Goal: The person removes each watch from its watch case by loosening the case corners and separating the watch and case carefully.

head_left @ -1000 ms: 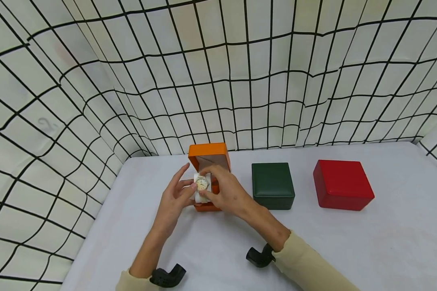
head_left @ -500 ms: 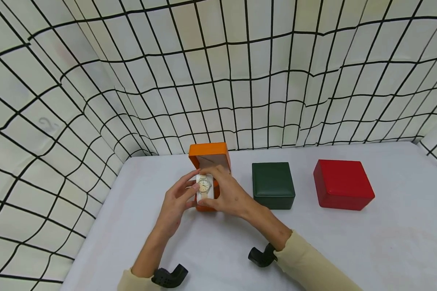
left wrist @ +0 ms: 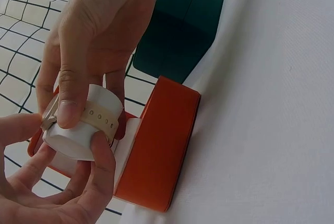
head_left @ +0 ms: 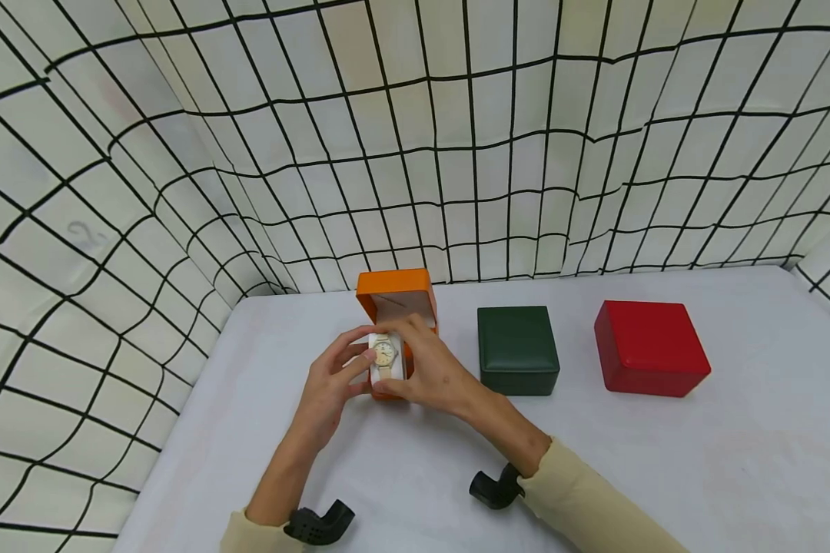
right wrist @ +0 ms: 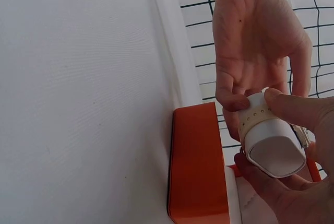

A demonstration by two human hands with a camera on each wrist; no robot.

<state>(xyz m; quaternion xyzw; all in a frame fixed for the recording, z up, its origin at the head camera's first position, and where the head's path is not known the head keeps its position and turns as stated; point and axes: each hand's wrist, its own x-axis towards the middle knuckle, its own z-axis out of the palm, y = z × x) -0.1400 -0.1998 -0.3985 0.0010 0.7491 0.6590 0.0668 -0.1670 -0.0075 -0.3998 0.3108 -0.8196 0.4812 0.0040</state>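
A wristwatch [head_left: 385, 354] with a pale dial and cream strap is fitted round a white watch cushion [head_left: 397, 367]. Both hands hold the two together just over the open orange box [head_left: 396, 283]. My left hand [head_left: 325, 388] grips from the left, its thumb beside the watch case. From the right, my right hand [head_left: 439, 372] spans the cushion, thumb at the near end and fingers at the far end. Punched holes show along the strap [left wrist: 98, 115] in the left wrist view. Fingers hide part of the box's inside.
A closed green box [head_left: 517, 349] stands right of the orange one, and a closed red box [head_left: 653, 346] farther right. All rest on a white-covered table [head_left: 664, 468]. Black grid netting [head_left: 470, 146] over white sheeting borders the back and left.
The raised fingers of my left hand have come in to the cushion's far end. My right thumb has slid to its near end, and the watch face and strap show more fully.
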